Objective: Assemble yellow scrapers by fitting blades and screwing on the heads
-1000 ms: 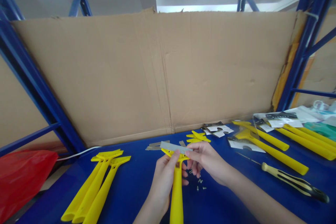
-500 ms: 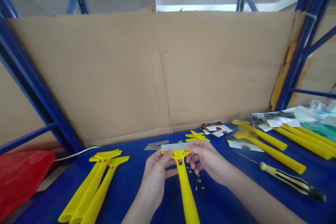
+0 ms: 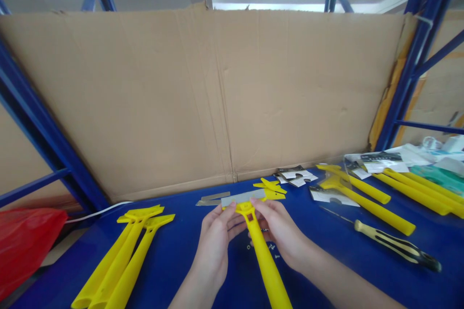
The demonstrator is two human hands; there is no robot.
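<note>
The right hand [image 3: 281,224] is shifting inward, so it and the left hand [image 3: 213,231] are pinching the blade [image 3: 242,198] against the scraper [image 3: 266,260], seemingly steadying it.

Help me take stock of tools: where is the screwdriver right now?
In the head view, the screwdriver lies on the blue table at lower right, just on the near side of a long yellow handle.

Your left hand [image 3: 212,234] and right hand [image 3: 279,227] faced each other, thumbs [image 3: 229,211] uppermost, fingers [image 3: 236,227] curled beneath, forearms [image 3: 333,273] slanting inward.
</note>
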